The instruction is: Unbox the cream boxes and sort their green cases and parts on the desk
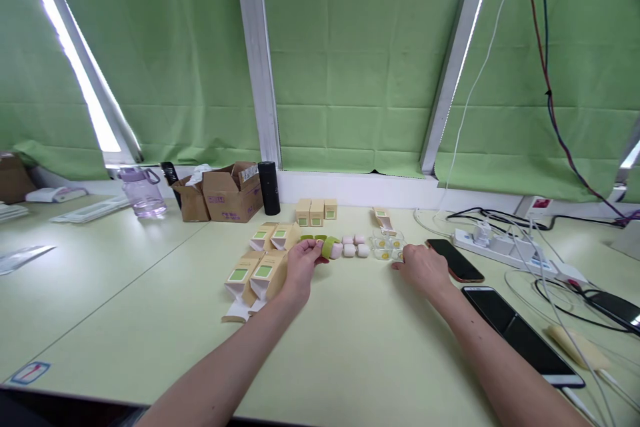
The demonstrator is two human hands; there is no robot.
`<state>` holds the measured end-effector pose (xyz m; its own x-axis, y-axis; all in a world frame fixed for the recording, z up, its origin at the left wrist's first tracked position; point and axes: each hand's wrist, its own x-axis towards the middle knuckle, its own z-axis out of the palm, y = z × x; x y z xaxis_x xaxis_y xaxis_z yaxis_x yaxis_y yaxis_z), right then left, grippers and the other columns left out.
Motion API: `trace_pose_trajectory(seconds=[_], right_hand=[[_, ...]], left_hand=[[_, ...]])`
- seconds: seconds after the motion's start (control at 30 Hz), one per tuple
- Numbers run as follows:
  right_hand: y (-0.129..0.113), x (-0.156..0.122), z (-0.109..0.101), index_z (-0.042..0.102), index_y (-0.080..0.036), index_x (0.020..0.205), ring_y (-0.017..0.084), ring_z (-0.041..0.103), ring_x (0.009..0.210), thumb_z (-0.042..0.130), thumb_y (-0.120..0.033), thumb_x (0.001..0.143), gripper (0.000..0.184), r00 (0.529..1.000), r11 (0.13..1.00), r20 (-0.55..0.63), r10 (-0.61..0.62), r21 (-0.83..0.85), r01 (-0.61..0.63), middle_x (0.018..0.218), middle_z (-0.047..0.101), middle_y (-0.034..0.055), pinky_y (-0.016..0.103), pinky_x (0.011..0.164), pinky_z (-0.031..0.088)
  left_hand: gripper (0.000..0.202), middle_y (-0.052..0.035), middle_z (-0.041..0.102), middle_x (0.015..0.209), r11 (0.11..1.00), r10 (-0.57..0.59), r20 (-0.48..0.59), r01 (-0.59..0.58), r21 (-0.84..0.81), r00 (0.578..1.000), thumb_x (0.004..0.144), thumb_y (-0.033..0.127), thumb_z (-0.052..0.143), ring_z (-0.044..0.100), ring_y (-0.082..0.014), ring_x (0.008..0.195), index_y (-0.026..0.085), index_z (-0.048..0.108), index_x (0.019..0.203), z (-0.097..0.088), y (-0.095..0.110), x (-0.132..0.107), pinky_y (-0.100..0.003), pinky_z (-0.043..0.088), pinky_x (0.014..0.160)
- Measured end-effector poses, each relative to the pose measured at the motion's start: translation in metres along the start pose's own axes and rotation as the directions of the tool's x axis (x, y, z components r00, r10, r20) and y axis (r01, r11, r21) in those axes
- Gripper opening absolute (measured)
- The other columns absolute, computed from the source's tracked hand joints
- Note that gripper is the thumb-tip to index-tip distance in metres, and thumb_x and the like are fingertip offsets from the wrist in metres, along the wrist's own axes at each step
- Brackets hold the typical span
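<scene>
My left hand [303, 263] is closed, its fingertips on a small green piece with a pale pink end [331, 249]. More green pieces [313, 238] lie just behind those fingers. To the right sits a cluster of small pinkish-white pieces [356, 250]. Beyond them is a group of small clear cups [384, 250] with yellow marks. My right hand [423, 268] has its fingers curled down at the right edge of that group, touching a cup there; the fingertips are partly hidden. Beside my left wrist are several open beige boxes [264, 273] with green labels, flaps toward me.
Closed beige boxes [316, 212] stand at the back, and one open box [383, 219] lies behind the cups. Brown cartons [233, 193], a black cylinder [269, 188] and a purple bottle [143, 193] are back left. Phones [455, 260], a power strip [505, 250] and loose cables crowd the right.
</scene>
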<state>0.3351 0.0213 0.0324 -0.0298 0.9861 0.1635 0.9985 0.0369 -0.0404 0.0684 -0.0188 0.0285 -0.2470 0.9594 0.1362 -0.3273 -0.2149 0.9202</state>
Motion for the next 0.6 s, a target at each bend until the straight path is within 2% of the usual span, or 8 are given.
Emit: trace_pose_trajectory(seconds=[0.13,0.3,0.4,0.5,0.53,0.6], right_hand=[[0.001,0.000,-0.001,0.071,-0.015,0.097,0.035,0.074,0.099,0.069,-0.041,0.091,0.027,1.000,1.000,0.026,-0.015,-0.011,0.015,0.101,0.076,0.0182,0.036,0.075,0.052],[0.001,0.000,-0.003,0.070,-0.015,0.101,0.034,0.074,0.100,0.069,-0.032,0.090,0.020,0.999,1.000,0.040,-0.023,0.007,0.022,0.103,0.076,0.0173,0.035,0.073,0.050],[-0.001,-0.001,-0.006,0.069,-0.016,0.105,0.035,0.073,0.098,0.067,-0.034,0.091,0.023,1.000,1.000,0.022,-0.007,-0.008,0.008,0.101,0.076,0.0166,0.034,0.070,0.048],[-0.003,-0.004,-0.010,0.069,-0.019,0.105,0.033,0.073,0.090,0.062,-0.044,0.095,0.028,0.996,1.000,-0.089,0.007,-0.014,-0.008,0.097,0.076,0.0146,0.034,0.068,0.047],[-0.005,-0.006,-0.011,0.068,-0.020,0.106,0.031,0.073,0.087,0.059,-0.044,0.096,0.027,0.988,1.000,-0.152,-0.021,0.008,0.023,0.096,0.076,0.0132,0.034,0.068,0.047],[-0.009,-0.012,-0.010,0.068,-0.022,0.110,0.027,0.072,0.086,0.052,-0.037,0.100,0.024,0.943,0.980,-0.302,-0.142,0.091,0.177,0.100,0.076,0.0108,0.033,0.070,0.047]], left_hand=[[0.028,-0.0048,0.070,0.076,1.000,-0.007,-0.003,0.007,0.001,1.000,0.067,0.037,0.085,0.063,-0.0163,0.069,0.015,0.070,0.076,-0.001,-0.002,0.001,-0.030,0.051,0.067],[0.028,-0.0045,0.070,0.075,1.000,-0.017,-0.009,0.017,0.000,1.000,0.066,0.036,0.085,0.062,-0.0161,0.068,0.015,0.069,0.075,-0.002,-0.004,0.002,-0.030,0.052,0.067],[0.027,-0.0046,0.069,0.075,0.999,-0.035,0.004,0.035,-0.005,0.999,0.065,0.036,0.084,0.062,-0.0161,0.067,0.015,0.069,0.073,-0.002,-0.006,0.003,-0.030,0.052,0.065],[0.027,-0.0049,0.068,0.074,0.998,-0.060,0.026,0.061,-0.012,0.998,0.065,0.035,0.084,0.063,-0.0167,0.067,0.015,0.068,0.071,-0.003,-0.007,0.003,-0.030,0.052,0.063],[0.027,-0.0054,0.068,0.074,0.997,-0.071,0.037,0.072,-0.014,0.997,0.065,0.035,0.083,0.063,-0.0170,0.066,0.015,0.067,0.071,-0.003,-0.007,0.002,-0.030,0.052,0.062],[0.027,-0.0066,0.069,0.074,0.995,-0.100,0.069,0.101,-0.012,0.993,0.065,0.035,0.083,0.065,-0.0176,0.064,0.015,0.067,0.072,-0.002,-0.008,0.001,-0.031,0.052,0.061]])
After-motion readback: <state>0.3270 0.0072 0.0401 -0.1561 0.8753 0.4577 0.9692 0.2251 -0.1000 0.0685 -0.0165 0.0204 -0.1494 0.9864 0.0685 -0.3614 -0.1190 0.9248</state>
